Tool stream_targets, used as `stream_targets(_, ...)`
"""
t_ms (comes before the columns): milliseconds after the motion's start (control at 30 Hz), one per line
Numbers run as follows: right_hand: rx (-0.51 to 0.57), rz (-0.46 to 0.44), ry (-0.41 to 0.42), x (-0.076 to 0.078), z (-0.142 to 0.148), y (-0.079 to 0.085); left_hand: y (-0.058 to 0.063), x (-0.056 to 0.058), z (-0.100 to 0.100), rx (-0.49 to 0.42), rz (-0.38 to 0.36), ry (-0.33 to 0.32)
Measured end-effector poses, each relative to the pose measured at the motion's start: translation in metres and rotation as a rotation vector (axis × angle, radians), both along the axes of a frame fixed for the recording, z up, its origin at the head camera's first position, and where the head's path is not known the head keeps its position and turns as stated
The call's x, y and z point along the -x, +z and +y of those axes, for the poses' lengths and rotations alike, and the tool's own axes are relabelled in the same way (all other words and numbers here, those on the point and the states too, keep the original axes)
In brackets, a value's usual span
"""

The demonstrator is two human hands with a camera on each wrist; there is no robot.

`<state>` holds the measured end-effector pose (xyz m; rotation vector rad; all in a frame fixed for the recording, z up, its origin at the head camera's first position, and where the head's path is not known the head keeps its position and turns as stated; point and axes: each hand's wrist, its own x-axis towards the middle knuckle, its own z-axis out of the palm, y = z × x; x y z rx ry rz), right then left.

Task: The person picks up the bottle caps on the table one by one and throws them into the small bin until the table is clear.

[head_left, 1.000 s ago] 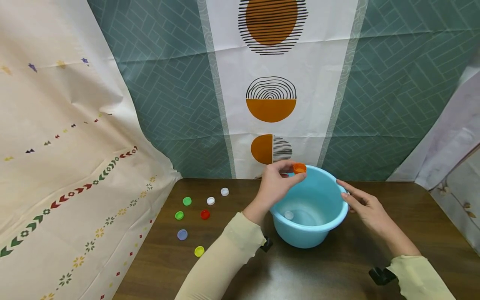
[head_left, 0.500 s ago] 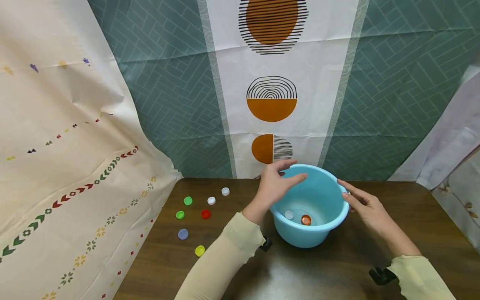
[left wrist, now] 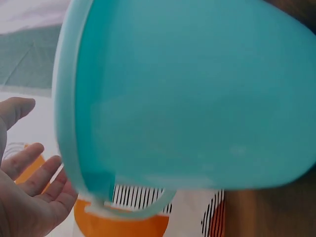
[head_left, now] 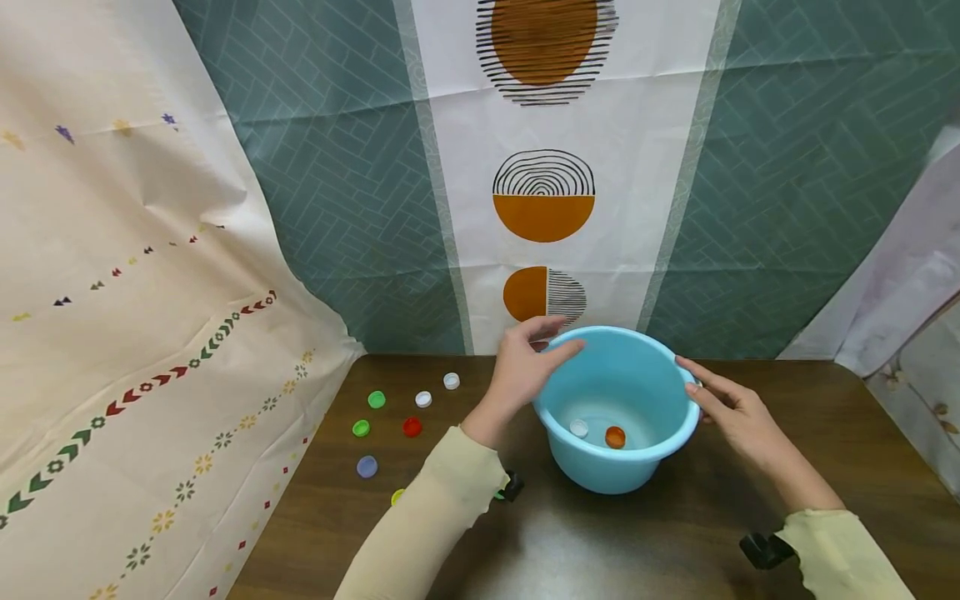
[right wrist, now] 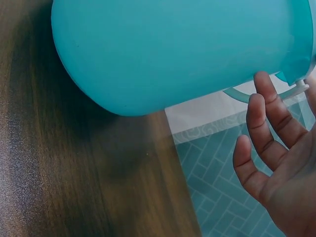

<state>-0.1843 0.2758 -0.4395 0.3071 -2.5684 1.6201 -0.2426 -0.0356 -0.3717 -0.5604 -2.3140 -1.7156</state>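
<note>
A light blue plastic tub (head_left: 600, 475) stands on the wooden table, its mouth tilted toward me in the head view. Inside on its floor lie a white bottle cap (head_left: 578, 428) and an orange bottle cap (head_left: 615, 437). My left hand (head_left: 521, 367) hovers at the tub's left rim, thumb and fingers spread, holding nothing; the left wrist view shows its fingers (left wrist: 42, 180) beside the rim. My right hand (head_left: 738, 417) grips the right rim between thumb and fingers. In the right wrist view its other fingers (right wrist: 259, 121) are loosely bent beside the tub's outer wall.
Left of the tub lie loose caps: two green (head_left: 377, 400), two white (head_left: 423, 399), a red (head_left: 412, 427), a blue (head_left: 367, 467) and a yellow one (head_left: 398, 497) partly behind my left sleeve. Another green bit shows by that wrist. Patterned cloths hang behind the table (head_left: 637, 550).
The orange cap has left my left hand and now lies in the tub. The emptied left hand has drawn back leftward from over the tub. My right hand stays at the rim.
</note>
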Motion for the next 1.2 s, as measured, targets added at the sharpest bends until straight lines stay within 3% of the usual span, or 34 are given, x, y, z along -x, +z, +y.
stream_targets(133,0.006,-0.009,0.009,0.003,-0.003,0.003,-0.002,0.002,-0.021,-0.030,-0.010,0.054)
stream_targets(400,0.002,-0.017,-0.003,0.002,-0.003,0.004,-0.017,0.006,-0.061,-0.056,0.007,0.135)
stream_targets(600,-0.029,-0.036,-0.023,-0.008,0.006,-0.001,-0.036,-0.001,-0.072,-0.056,-0.072,0.130)
stream_targets(767,-0.003,-0.023,-0.003,-0.005,0.006,-0.003,-0.048,-0.001,-0.082,-0.042,-0.093,0.136)
stream_targets(1067,-0.005,-0.010,-0.010,-0.002,0.002,-0.002,-0.067,-0.002,-0.098,0.154,-0.137,0.101)
stream_targets(1200,-0.014,-0.005,-0.007,-0.001,0.001,0.000,-0.077,-0.004,-0.103,0.244,-0.178,0.038)
